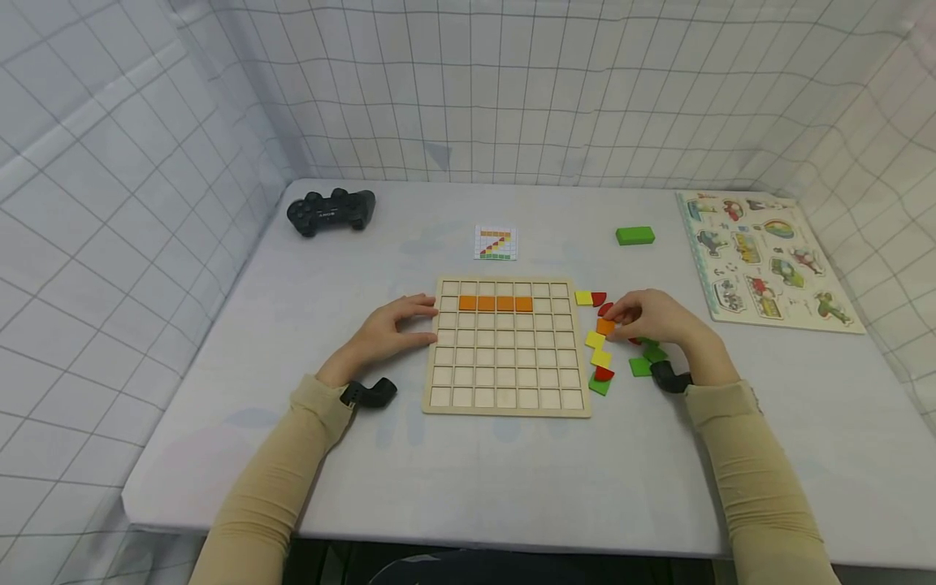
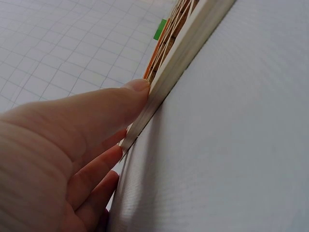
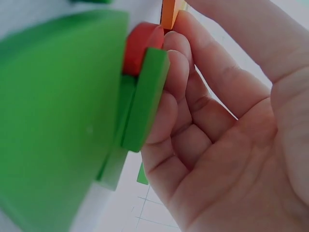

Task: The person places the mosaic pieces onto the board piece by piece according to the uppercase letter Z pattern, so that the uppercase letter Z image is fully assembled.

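Note:
A wooden grid board (image 1: 504, 409) lies on the table with a row of orange square tiles (image 1: 486, 303) in its second row of cells. My left hand (image 1: 387, 331) rests at the board's left edge; in the left wrist view the thumb touches the rim and the fingers extend along its side. On the other side, my right hand (image 1: 653, 317) pinches an orange tile (image 1: 604, 326) between thumb and index finger. Around that hand lie yellow tiles (image 1: 600, 358), red rounded pieces (image 1: 599, 298) and green tiles (image 1: 640, 367). Close to its curled fingers stands a green tile (image 3: 147, 99).
A small pattern card (image 1: 496, 243) lies behind the board. Farther back are a black game controller (image 1: 332, 212) on the left and a green block (image 1: 634, 236) on the right. A picture puzzle board (image 1: 768, 260) lies at the far right.

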A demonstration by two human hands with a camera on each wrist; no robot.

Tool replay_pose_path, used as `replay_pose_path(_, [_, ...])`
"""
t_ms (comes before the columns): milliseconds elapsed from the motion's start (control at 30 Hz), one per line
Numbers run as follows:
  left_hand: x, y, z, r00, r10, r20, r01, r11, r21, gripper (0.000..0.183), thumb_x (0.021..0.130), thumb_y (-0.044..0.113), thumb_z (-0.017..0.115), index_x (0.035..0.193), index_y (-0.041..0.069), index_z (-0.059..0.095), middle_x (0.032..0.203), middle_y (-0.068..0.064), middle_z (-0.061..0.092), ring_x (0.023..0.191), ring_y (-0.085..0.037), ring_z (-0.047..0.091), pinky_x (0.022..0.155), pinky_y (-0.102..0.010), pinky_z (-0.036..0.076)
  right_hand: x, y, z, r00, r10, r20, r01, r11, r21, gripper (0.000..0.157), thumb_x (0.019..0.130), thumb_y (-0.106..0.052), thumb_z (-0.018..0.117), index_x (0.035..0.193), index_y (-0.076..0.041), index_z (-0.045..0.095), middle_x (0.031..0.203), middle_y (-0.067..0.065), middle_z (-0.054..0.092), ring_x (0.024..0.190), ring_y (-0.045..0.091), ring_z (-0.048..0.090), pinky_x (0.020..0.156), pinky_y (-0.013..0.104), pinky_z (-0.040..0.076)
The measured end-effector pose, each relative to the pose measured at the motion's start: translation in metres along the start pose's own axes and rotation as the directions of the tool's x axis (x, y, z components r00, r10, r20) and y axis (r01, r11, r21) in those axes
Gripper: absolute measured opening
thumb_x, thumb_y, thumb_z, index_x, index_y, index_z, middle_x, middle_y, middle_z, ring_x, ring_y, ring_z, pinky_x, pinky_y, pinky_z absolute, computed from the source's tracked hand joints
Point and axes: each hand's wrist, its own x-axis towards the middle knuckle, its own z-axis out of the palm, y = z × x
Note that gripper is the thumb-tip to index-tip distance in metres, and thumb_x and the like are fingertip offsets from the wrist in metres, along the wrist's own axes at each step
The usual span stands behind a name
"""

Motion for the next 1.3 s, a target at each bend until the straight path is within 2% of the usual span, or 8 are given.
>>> replay_pose_path(233, [-0.001,0.001,0.0,1.0,0.001,-0.001,-0.001,1.0,0.014,0.049,0.084,0.033,0.072,0.125,0.009,0.061,0.141,-0.004,0.045,0.137,-0.021,0.029,0.115,-0.037,0.023,-0.001,-0.001,0.0,1.0,-0.027,-0.007,0.027,1.0,0.012,0.033,0.077,-0.025,0.079,0.102,-0.006,0.068,0.09,0.006,0.059,0.082,0.022,0.05,0.069,0.03,0.046])
replay_pose_path(567, [-0.001,-0.001,-0.001,1.0,-0.007,-0.001,0.007,1.0,0.017,0.05,0.084,0.035,0.072,0.125,0.009,0.061,0.141,-0.003,0.045,0.137,-0.021,0.029,0.114,-0.036,0.024,0.002,-0.004,-0.001,0.999,-0.05,-0.009,0.05,0.998,0.044,0.02,0.082,-0.021,0.074,0.096,-0.009,0.065,0.088,0.005,0.063,0.078,0.023,0.051,0.064,0.029,0.045])
replay_pose_path(767, [-0.001,0.001,-0.001,1.0,0.002,-0.003,-0.002,1.0,0.003,0.05,0.083,0.033,0.073,0.125,0.009,0.061,0.141,-0.005,0.045,0.137,-0.021,0.029,0.115,-0.037,0.023,0.007,-0.017,-0.001,0.996,-0.082,-0.033,0.084,0.996,0.043,0.016,0.085,-0.017,0.07,0.096,-0.007,0.064,0.097,0.007,0.065,0.087,0.023,0.056,0.078,0.034,0.047])
replay_pose_path(900, [-0.001,0.0,0.0,1.0,-0.002,-0.005,0.002,1.0,0.006,0.05,0.083,0.033,0.073,0.125,0.009,0.061,0.141,-0.005,0.045,0.137,-0.022,0.028,0.115,-0.038,0.022,0.013,-0.028,0.001,0.994,-0.107,-0.019,0.108,0.992,0.063,0.013,0.086,-0.012,0.068,0.097,-0.006,0.064,0.098,0.008,0.066,0.09,0.024,0.058,0.085,0.04,0.048])
replay_pose_path(1167, [0.0,-0.002,0.0,1.0,-0.008,-0.006,0.008,1.0,0.02,0.049,0.083,0.033,0.073,0.125,0.011,0.061,0.141,-0.003,0.046,0.137,-0.02,0.028,0.115,-0.038,0.021,0.027,-0.05,0.005,0.995,-0.095,0.006,0.094,0.991,0.098,0.02,0.086,-0.015,0.069,0.102,-0.004,0.065,0.101,0.009,0.067,0.093,0.024,0.059,0.084,0.038,0.048])
replay_pose_path(1300, [0.0,-0.002,0.0,1.0,-0.003,-0.006,0.003,1.0,0.003,0.049,0.083,0.033,0.073,0.125,0.01,0.061,0.141,-0.004,0.046,0.137,-0.021,0.028,0.115,-0.039,0.021,0.036,-0.06,0.008,0.996,-0.084,0.005,0.083,0.993,0.086,0.021,0.087,-0.016,0.067,0.105,-0.005,0.064,0.103,0.01,0.066,0.091,0.024,0.056,0.074,0.032,0.047])
